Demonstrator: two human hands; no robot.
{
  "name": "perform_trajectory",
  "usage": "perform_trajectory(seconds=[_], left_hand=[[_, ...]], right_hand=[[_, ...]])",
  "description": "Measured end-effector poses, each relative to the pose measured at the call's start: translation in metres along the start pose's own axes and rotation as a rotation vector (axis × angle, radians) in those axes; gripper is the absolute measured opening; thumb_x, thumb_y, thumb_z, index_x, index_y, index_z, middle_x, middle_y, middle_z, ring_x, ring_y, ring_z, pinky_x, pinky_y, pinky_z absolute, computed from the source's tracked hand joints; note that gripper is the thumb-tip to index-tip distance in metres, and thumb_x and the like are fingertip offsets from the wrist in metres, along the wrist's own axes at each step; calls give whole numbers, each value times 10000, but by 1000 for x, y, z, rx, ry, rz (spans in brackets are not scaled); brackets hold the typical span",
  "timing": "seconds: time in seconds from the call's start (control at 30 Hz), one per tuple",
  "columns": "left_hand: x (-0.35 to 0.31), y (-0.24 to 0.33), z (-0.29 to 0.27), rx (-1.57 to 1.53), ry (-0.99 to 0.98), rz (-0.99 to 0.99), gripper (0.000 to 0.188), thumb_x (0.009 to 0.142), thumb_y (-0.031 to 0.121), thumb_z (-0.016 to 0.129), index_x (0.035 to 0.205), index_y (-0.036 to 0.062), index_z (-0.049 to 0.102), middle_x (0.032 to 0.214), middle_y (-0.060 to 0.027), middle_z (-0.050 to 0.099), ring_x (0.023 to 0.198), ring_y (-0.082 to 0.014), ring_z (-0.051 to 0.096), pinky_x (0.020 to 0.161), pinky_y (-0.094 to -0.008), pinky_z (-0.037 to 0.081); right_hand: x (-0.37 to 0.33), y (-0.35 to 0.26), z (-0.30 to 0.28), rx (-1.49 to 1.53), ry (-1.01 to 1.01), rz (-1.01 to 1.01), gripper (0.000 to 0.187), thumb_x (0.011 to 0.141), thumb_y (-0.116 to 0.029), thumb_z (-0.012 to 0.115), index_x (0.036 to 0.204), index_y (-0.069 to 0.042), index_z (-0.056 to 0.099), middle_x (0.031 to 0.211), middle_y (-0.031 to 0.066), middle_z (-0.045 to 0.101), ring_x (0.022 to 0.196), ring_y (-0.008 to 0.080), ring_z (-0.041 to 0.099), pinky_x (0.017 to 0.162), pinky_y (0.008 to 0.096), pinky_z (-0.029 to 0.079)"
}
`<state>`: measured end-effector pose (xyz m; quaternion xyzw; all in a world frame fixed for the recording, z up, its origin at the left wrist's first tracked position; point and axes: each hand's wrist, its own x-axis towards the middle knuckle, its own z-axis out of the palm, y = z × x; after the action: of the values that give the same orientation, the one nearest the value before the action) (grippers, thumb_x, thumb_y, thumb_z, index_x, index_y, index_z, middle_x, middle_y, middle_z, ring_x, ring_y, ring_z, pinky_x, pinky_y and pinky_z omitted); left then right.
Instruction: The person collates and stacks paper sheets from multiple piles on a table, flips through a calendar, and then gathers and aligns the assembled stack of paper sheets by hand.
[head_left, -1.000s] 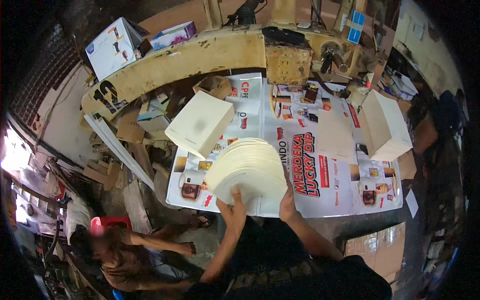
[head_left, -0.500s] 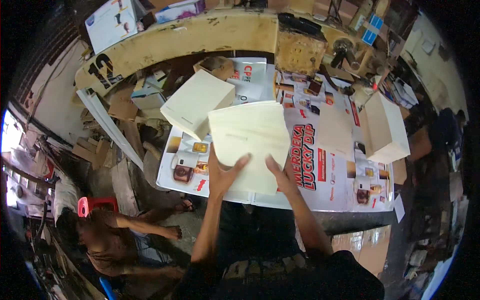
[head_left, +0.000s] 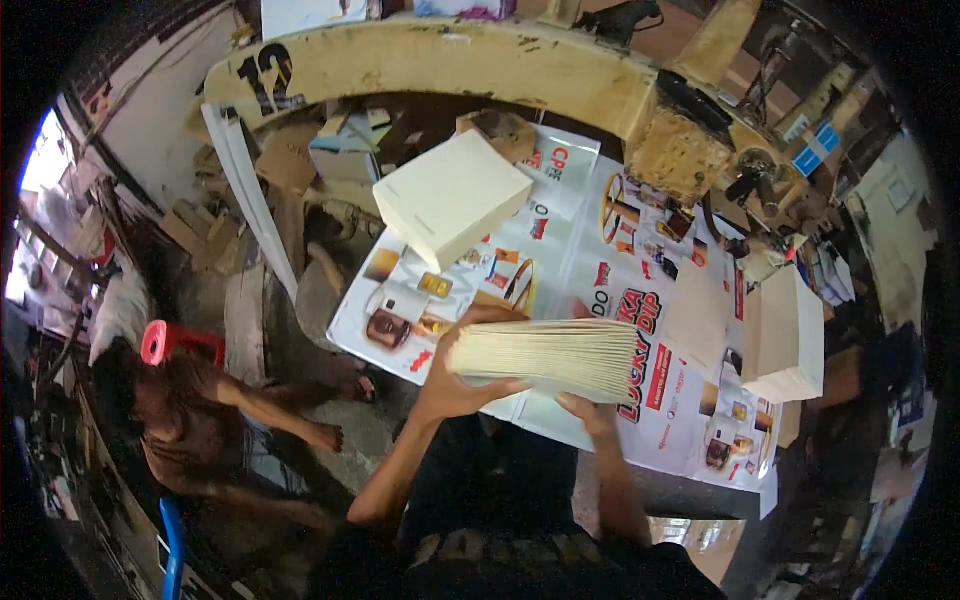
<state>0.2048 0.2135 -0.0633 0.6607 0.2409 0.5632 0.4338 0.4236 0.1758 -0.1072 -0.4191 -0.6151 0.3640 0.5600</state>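
Observation:
Between my two hands stands a thick stack of cream paper booklets (head_left: 545, 358), turned so that its layered edges face up. My left hand (head_left: 462, 375) is closed round its left end, thumb on the near side and fingers behind. My right hand (head_left: 592, 412) grips the near right part with the thumb showing; its other fingers are mostly hidden behind the stack. Beyond it, a second cream stack (head_left: 455, 192) lies at an angle on the printed sheet (head_left: 600, 455) covering the table. A third stack (head_left: 790, 340) sits at the right edge, beside a flat cream sheet (head_left: 697, 310).
A yellowish machine beam (head_left: 440, 62) curves across the far side, ending in a worn metal block (head_left: 680, 150). An open brown carton (head_left: 497, 135) lies behind the second stack. At the left, a person (head_left: 185, 410) sits low near a red stool (head_left: 190, 342).
The held stack has been tipped from lying face up to showing its layered edges. My left hand has wrapped round its end. The whole view has shifted and turned.

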Motion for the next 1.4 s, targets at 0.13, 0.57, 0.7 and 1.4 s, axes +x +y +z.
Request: perform_trajectory(seconds=[0.13,0.57,0.7,1.4], left_hand=[[1,-1,3,247,29,18,537,687,113,883,1137,-30,627,1028,-114,699,950,-202,676,866,-344,530],[-40,-16,16,46,267,-346,605,683,135,893,1183,-51,607,1125,-167,671,1072,-217,632,955,-370,490],[-61,-19,1,173,75,-278,582,707,116,875,1198,-44,607,1145,-155,665,1095,-207,617,949,-349,487],[-46,10,28,135,303,-362,411,676,53,887,1012,-60,682,971,-122,720,861,-172,674,758,-327,552]], right_hand=[[-4,-21,21,190,243,384,569,777,-140,741,1288,24,551,1134,110,646,1025,241,607,950,364,474],[-25,17,13,238,110,378,614,741,-96,792,1279,5,514,1176,119,607,1112,207,570,945,369,476],[-24,9,12,50,34,54,687,733,-90,832,1321,-2,489,1228,122,601,1185,221,550,989,388,463],[-38,-37,15,-103,11,194,330,920,-54,641,1220,42,544,1143,95,611,1036,155,573,905,328,451]])
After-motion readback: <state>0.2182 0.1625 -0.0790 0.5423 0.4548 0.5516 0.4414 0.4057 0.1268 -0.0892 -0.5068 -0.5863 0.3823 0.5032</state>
